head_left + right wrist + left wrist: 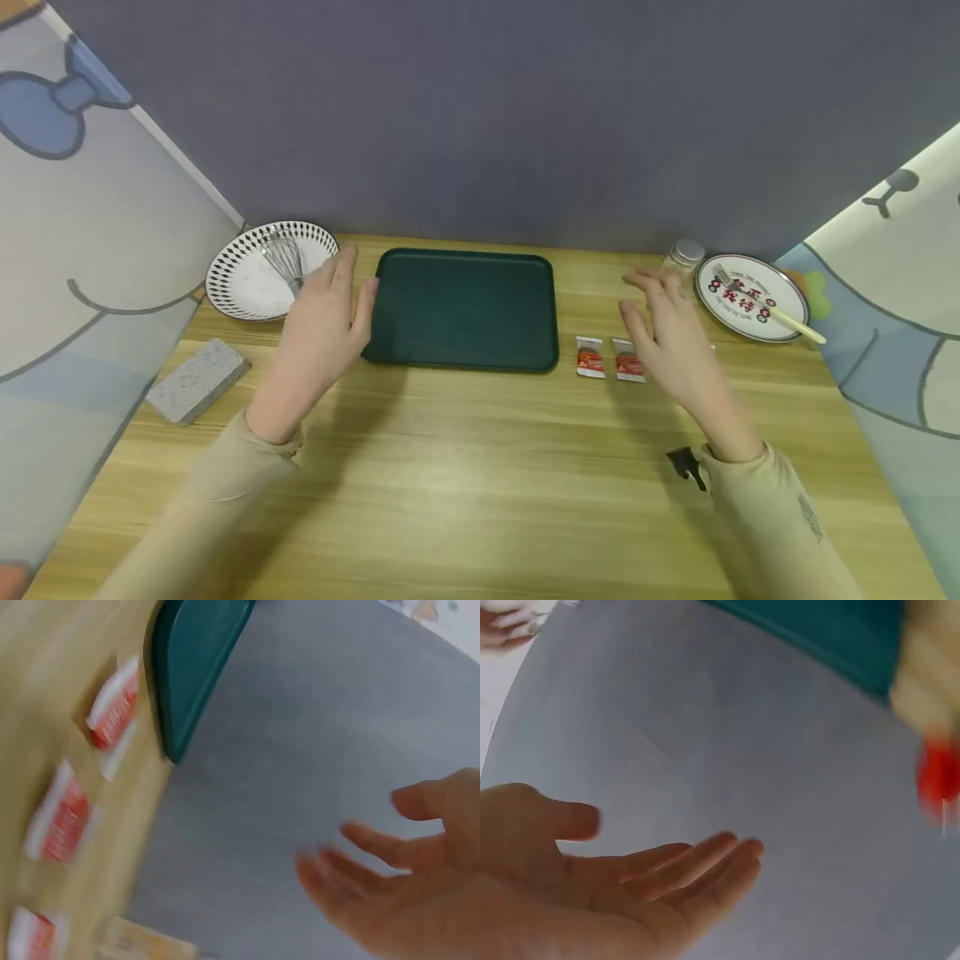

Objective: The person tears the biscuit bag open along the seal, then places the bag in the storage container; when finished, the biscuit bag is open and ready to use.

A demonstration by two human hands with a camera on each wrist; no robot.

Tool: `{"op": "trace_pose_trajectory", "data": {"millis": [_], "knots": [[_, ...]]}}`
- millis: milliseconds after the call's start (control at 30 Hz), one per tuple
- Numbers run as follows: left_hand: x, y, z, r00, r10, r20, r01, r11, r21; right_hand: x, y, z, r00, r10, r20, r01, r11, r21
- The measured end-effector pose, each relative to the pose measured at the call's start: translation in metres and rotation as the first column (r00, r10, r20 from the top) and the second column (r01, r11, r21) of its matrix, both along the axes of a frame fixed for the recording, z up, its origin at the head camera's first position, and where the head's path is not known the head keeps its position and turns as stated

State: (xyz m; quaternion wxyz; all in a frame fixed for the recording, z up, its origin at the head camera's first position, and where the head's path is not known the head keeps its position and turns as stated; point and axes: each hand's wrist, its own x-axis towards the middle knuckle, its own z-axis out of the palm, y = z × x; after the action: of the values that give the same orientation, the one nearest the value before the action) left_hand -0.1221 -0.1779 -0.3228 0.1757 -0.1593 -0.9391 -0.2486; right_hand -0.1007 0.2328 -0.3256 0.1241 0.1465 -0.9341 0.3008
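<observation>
A dark green tray (pixel 465 308) lies flat at the back middle of the wooden table; its edge shows as a green tray (pixel 832 634) and a green tray (pixel 191 667) in the wrist views. My left hand (pixel 322 321) hovers open at the tray's left edge, fingers straight, holding nothing; the left hand (pixel 622 881) shows an empty palm. My right hand (pixel 663 329) hangs open above the red and white sauce packets (pixel 590 357), right of the tray. The right hand (pixel 405 877) is blurred, fingers spread. Three sauce packets (pixel 112 712) lie in a row in the right wrist view.
A patterned bowl (pixel 247 287) with a wire whisk (pixel 283 254) stands back left. A grey stone block (pixel 197 380) lies near the left edge. Back right are a small jar (pixel 684 254) and a printed plate (pixel 738 304) holding a fork (pixel 772 310). Panels wall in three sides.
</observation>
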Motion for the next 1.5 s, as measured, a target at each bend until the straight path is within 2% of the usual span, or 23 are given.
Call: {"op": "trace_pose_trajectory", "data": {"millis": [100,167,233,300,400,467,567,700,767,800,867,900,967,1000,1033,1100,1133,1167,1267,1333,1400,1500], "knots": [[-0.004,0.019,-0.012,0.998,-0.047,0.046,0.041,0.991,0.130,-0.006,0.005,-0.010,0.985,0.013,0.170,-0.002,0.998,-0.060],[-0.006,0.036,-0.019,0.989,-0.106,0.104,0.079,0.969,0.236,-0.008,0.008,-0.019,0.969,0.008,0.246,0.005,0.999,-0.050],[-0.008,0.056,-0.027,0.971,-0.171,0.169,0.105,0.934,0.341,-0.010,0.010,-0.027,0.962,0.000,0.274,0.005,1.000,-0.016],[-0.008,0.079,-0.034,0.940,-0.251,0.232,0.135,0.896,0.423,-0.010,0.011,-0.033,0.953,-0.007,0.304,0.008,1.000,-0.002],[-0.005,0.112,-0.044,0.873,-0.364,0.323,0.172,0.852,0.495,-0.010,0.010,-0.040,0.939,0.003,0.343,-0.006,1.000,0.007],[-0.002,0.131,-0.050,0.825,-0.424,0.374,0.191,0.831,0.522,-0.010,0.009,-0.044,0.925,0.017,0.380,-0.019,1.000,0.002],[0.001,0.155,-0.057,0.763,-0.480,0.433,0.194,0.809,0.556,-0.011,0.006,-0.048,0.914,0.038,0.405,-0.038,0.999,-0.006],[0.002,0.179,-0.065,0.704,-0.529,0.474,0.188,0.783,0.593,-0.012,0.004,-0.053,0.921,0.043,0.387,-0.048,0.999,0.003],[0.002,0.189,-0.068,0.680,-0.546,0.490,0.185,0.774,0.605,-0.012,0.003,-0.054,0.925,0.040,0.377,-0.051,0.999,0.019],[-0.001,0.194,-0.079,0.684,-0.548,0.481,0.201,0.776,0.598,-0.012,0.003,-0.055,0.927,0.037,0.373,-0.052,0.998,0.029],[-0.001,0.200,-0.081,0.665,-0.564,0.490,0.214,0.772,0.598,-0.011,0.003,-0.056,0.927,0.033,0.372,-0.054,0.997,0.046],[-0.002,0.203,-0.089,0.665,-0.571,0.481,0.232,0.771,0.594,-0.011,0.002,-0.056,0.926,0.033,0.377,-0.057,0.997,0.052],[-0.001,0.208,-0.091,0.654,-0.575,0.491,0.247,0.776,0.580,-0.011,0.002,-0.057,0.923,0.032,0.384,-0.060,0.996,0.060],[0.000,0.209,-0.091,0.645,-0.578,0.500,0.249,0.777,0.578,-0.011,0.001,-0.057,0.921,0.031,0.389,-0.060,0.996,0.063],[0.003,0.208,-0.083,0.622,-0.584,0.522,0.238,0.776,0.584,-0.011,0.000,-0.058,0.919,0.031,0.394,-0.061,0.996,0.064],[-0.002,0.212,-0.097,0.614,-0.585,0.530,0.248,0.781,0.573,-0.012,-0.001,-0.059,0.916,0.033,0.400,-0.063,0.996,0.063],[-0.001,0.212,-0.093,0.594,-0.585,0.552,0.238,0.783,0.575,-0.012,-0.002,-0.059,0.917,0.033,0.398,-0.065,0.996,0.067],[-0.002,0.213,-0.096,0.579,-0.592,0.560,0.236,0.779,0.581,-0.012,-0.002,-0.060,0.918,0.034,0.395,-0.068,0.995,0.071],[-0.009,0.215,-0.112,0.570,-0.602,0.559,0.256,0.777,0.576,-0.013,-0.003,-0.060,0.925,0.035,0.379,-0.072,0.994,0.085],[-0.005,0.213,-0.100,0.552,-0.607,0.571,0.241,0.772,0.588,-0.013,-0.004,-0.059,0.930,0.035,0.366,-0.074,0.993,0.094],[-0.003,0.212,-0.097,0.556,-0.606,0.569,0.234,0.771,0.592,-0.012,-0.004,-0.059,0.932,0.034,0.362,-0.071,0.993,0.090],[0.004,0.209,-0.081,0.567,-0.598,0.567,0.205,0.769,0.606,-0.010,-0.005,-0.057,0.937,0.033,0.348,-0.054,0.997,0.049]]}}
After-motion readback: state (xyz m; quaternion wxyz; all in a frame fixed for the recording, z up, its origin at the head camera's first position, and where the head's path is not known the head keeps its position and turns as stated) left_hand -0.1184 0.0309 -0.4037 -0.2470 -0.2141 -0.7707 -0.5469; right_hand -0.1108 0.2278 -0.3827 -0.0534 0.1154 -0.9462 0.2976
